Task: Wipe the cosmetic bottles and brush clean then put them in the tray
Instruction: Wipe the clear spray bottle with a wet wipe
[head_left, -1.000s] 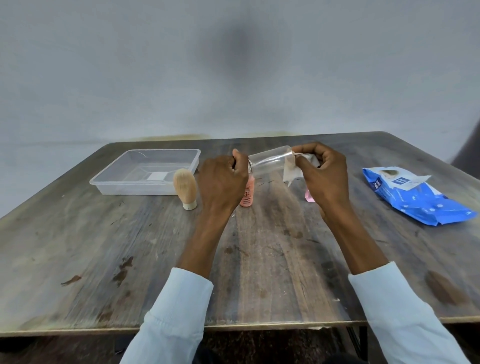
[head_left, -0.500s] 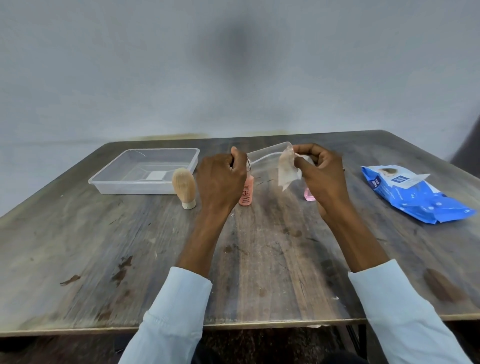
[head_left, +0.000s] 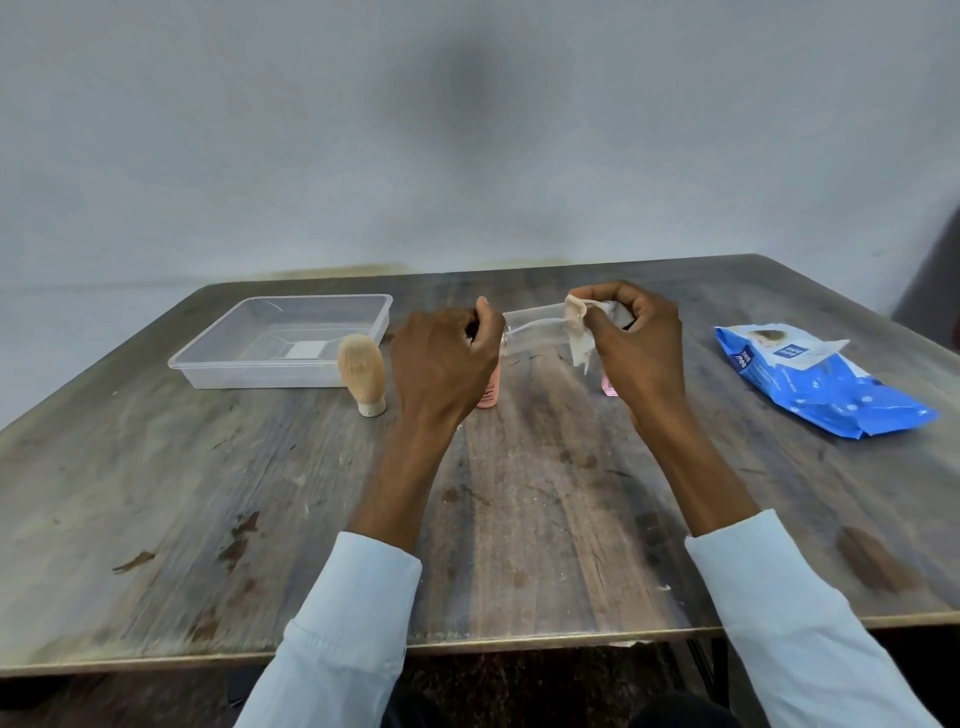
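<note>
I see the left hand (head_left: 447, 358) gripping a clear plastic bottle (head_left: 535, 332) above mid-table, the right hand (head_left: 636, 345) pinching a white wipe (head_left: 579, 332) against it; the clear rectangular tray (head_left: 283, 340) sits far-left.

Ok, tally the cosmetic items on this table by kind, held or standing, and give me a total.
Bottles: 3 — clear bottle held in both hands, peach bottle and pink bottle standing behind the hands.
Brushes: 1 — brush upright beside the tray.
Total: 4
</note>
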